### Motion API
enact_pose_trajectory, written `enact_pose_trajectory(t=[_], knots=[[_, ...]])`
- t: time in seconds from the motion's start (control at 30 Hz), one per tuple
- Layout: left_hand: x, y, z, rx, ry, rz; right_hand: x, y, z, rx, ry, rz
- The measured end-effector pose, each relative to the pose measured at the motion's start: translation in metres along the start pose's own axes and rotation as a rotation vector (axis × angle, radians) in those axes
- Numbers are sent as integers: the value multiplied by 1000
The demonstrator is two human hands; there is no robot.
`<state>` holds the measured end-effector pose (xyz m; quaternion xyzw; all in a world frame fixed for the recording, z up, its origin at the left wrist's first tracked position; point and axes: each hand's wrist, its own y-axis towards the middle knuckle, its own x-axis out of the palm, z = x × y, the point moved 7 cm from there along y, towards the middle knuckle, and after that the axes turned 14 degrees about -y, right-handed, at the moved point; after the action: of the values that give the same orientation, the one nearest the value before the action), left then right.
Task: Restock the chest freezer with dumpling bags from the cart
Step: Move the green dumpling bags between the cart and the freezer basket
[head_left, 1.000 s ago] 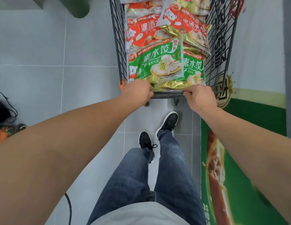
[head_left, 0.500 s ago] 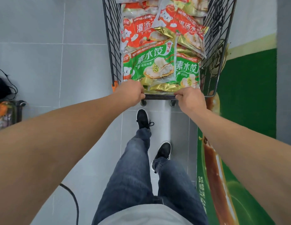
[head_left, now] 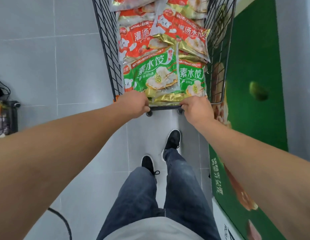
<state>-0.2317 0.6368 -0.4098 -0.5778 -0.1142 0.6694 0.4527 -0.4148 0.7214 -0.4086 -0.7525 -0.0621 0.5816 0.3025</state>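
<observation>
Dumpling bags [head_left: 161, 66] fill the cart [head_left: 105, 49], handle gripped by both left hand [head_left: 135, 104] and right hand [head_left: 197, 110], green freezer side [head_left: 251, 101] alongside.

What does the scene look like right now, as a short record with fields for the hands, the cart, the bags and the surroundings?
left hand: left hand grips the cart handle
right hand: right hand grips the same handle
cart: black wire cart, loaded with bags
nearest bags: two green dumpling bags, side by side
farther bags: red dumpling bags piled behind them
floor: grey tiles, a black cable at lower left
right side: green printed panel beside the cart
task state: no bag lifted out yet
</observation>
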Motion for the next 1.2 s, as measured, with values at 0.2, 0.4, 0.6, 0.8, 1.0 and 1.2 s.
enact_pose_trajectory(t=[0.2, 0.4, 0.6, 0.8, 1.0, 1.2], knots=[[40, -41, 4, 55, 14, 38, 30, -54, 4, 91, 31, 55], [78, -74, 7, 91, 57, 64, 56, -104, 5, 128, 14, 97], [110, -101, 10, 104, 58, 42, 79, -144, 8, 119, 32, 111], [136, -124, 17, 87, 54, 8, 99, -173, 17, 78, 7, 108], [153, -144, 21, 51, 50, 72, 111, -190, 22, 63, -39, 79], [147, -151, 6, -8, -216, 119, 104, -191, 23, 49, 59, 68]])
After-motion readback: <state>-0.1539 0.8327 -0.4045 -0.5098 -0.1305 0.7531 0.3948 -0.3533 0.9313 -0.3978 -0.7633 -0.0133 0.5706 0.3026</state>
